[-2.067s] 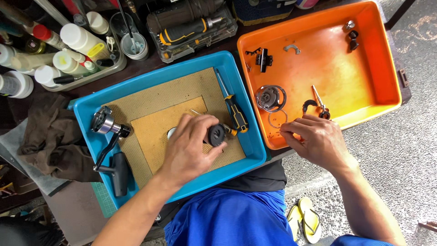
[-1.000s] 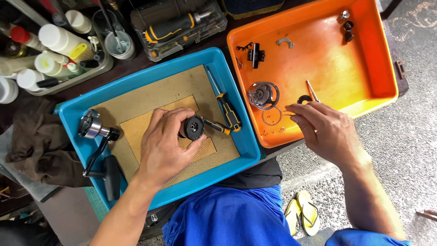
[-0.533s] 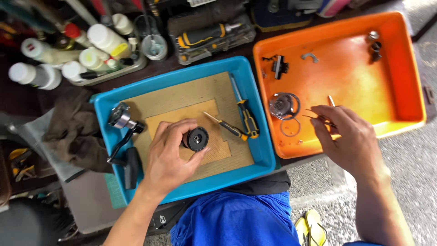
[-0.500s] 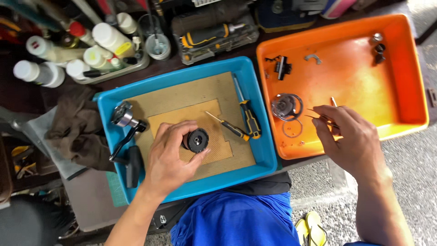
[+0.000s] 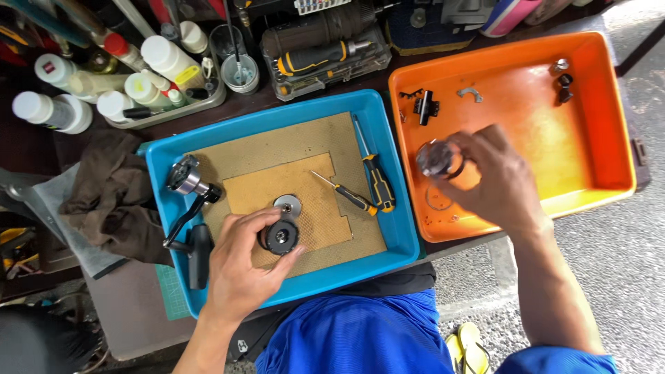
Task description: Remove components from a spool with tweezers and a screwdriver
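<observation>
You were at a repair workbench — a cluttered one. Parts trays (image 5: 398, 235) in blue and orange held screwdrivers (image 5: 377, 183) and small metal pieces, with lubricant bottles (image 5: 163, 59), a bit set (image 5: 325, 55) and a grimy rag (image 5: 114, 197) crowding the edges.

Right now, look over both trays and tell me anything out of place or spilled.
Nothing spilled or broken. The left hand holds a black round part on the blue tray's cardboard. The right hand grips a metal spool over the orange tray. Only a brown rag lies crumpled beside the blue tray.
</observation>
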